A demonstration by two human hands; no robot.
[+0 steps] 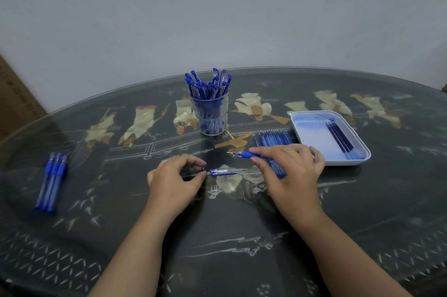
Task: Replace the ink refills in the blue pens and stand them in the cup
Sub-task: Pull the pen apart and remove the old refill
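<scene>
Dark glass counter. Right hand fingers grip uncapped pen before cup. Left hand fingers curl beside cap; grasp unclear. Best: align cap with tip, push straight.

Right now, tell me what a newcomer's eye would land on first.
The clear cup crammed with blue pens, standing mid-table toward the far edge. Then the right hand gripping an uncapped pen nearer the camera, and the white tray of refills at the right.

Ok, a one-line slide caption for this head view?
Uncapped blue pen in the right hand, left hand beside a loose cap, cup of pens behind.
</scene>
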